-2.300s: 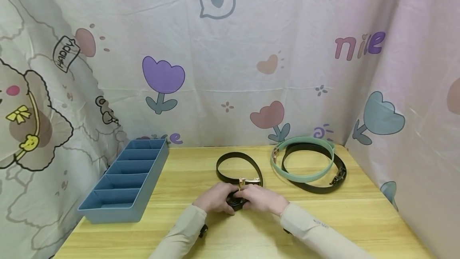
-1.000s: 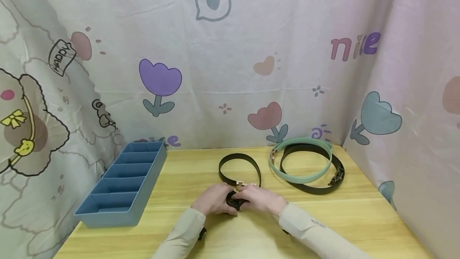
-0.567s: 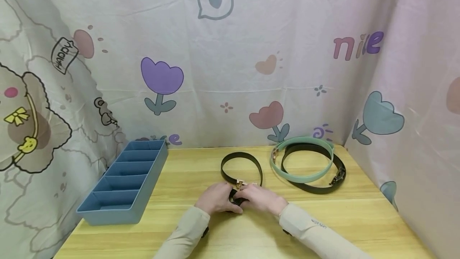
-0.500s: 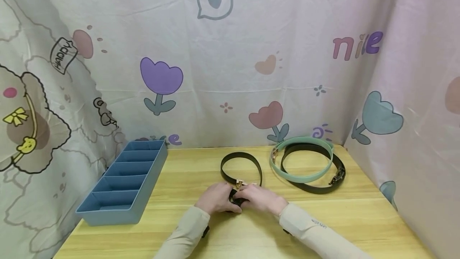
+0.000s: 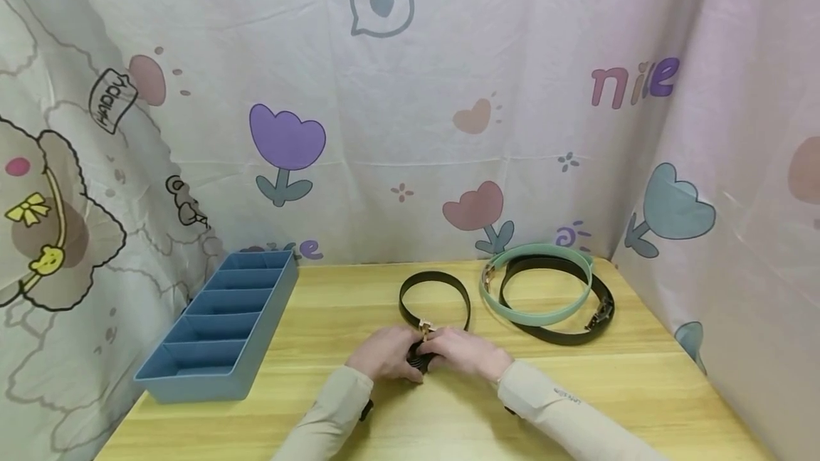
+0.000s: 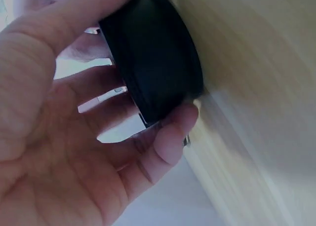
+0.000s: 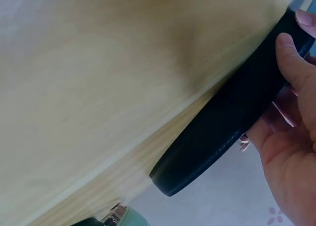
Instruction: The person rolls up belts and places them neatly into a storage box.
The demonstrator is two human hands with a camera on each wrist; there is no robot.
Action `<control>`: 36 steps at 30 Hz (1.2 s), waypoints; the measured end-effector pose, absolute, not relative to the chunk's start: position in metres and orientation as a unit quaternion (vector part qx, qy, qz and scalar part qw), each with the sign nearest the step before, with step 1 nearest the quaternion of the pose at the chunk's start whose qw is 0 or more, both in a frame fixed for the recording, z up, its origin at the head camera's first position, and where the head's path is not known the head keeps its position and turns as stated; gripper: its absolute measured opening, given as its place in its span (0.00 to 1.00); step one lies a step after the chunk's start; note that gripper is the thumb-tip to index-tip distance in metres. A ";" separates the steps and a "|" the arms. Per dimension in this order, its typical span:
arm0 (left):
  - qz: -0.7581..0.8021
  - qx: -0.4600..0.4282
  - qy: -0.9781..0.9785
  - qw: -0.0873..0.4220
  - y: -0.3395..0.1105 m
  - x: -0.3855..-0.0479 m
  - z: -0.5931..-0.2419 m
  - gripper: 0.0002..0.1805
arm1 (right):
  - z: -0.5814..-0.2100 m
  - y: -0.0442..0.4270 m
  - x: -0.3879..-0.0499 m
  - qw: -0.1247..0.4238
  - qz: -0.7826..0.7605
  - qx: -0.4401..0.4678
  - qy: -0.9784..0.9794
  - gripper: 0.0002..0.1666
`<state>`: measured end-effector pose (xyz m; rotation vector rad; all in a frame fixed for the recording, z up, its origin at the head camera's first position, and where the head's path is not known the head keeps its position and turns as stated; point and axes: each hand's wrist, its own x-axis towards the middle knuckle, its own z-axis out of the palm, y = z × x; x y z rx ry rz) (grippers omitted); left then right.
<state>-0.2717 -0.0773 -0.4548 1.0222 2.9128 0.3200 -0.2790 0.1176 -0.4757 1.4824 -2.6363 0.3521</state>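
Centrally, left hand (image 5: 386, 356): fingers and thumb curled round one side of a tight strap coil, grip plain in the left wrist view. Right hand (image 5: 466, 352): on the opposite side of the same piece, thumb laid on the outer face, fingers behind, in a pinch on the strap.

Item held by both: black belt (image 5: 436, 276), smooth-faced, stitched along one edge, with gold-toned buckle (image 5: 424, 326). Progress, by judgement: rolling part done; near portion wound into a small coil (image 5: 419, 360), far portion as yet in a wide loop.

Position: coil directly between the hands, touching both; buckle just beyond the fingertips; loop farther off, on edge upon the wood-grain table (image 5: 640, 397). Join of coil and loop hidden by the fingers.

Outward to the right, nearer the right hand: mint-green belt (image 5: 538, 319), gold-toned buckle, overlapping a second black belt (image 5: 564, 338) with dark buckle. Both in wide loops, apparently not yet rolled.

Outward to the left, well apart from both hands: blue-grey divided tray (image 5: 267, 336), five compartments in a row, no belt visible in any.

At the forearms: beige sleeves (image 5: 557, 407). Behind: pale curtain (image 5: 397, 77), printed with tulips, hearts and lettering.
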 end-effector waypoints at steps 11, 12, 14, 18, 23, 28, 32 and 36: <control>0.118 0.295 0.948 0.036 -0.074 -0.269 -0.458 0.22 | -0.477 0.124 -0.278 0.038 0.083 0.484 -0.870 0.21; 0.122 0.304 0.944 0.043 -0.074 -0.269 -0.458 0.22 | -0.477 0.125 -0.278 0.036 0.082 0.485 -0.870 0.21; 0.132 0.317 0.938 0.056 -0.075 -0.268 -0.455 0.22 | -0.478 0.125 -0.279 0.036 0.081 0.488 -0.868 0.22; 0.148 0.308 0.938 0.063 -0.075 -0.265 -0.452 0.23 | -0.479 0.124 -0.280 0.044 0.088 0.496 -0.863 0.20; 0.134 0.250 0.959 0.019 -0.068 -0.262 -0.456 0.26 | -0.478 0.121 -0.280 0.049 0.094 0.492 -0.864 0.16; 0.117 0.256 0.959 0.018 -0.067 -0.267 -0.459 0.24 | -0.481 0.123 -0.281 0.053 0.099 0.494 -0.862 0.20; 0.147 0.291 0.944 0.053 -0.073 -0.271 -0.457 0.22 | -0.483 0.126 -0.282 0.055 0.090 0.487 -0.867 0.23; 0.161 0.295 0.940 0.061 -0.078 -0.270 -0.454 0.24 | -0.483 0.125 -0.282 0.064 0.087 0.491 -0.864 0.22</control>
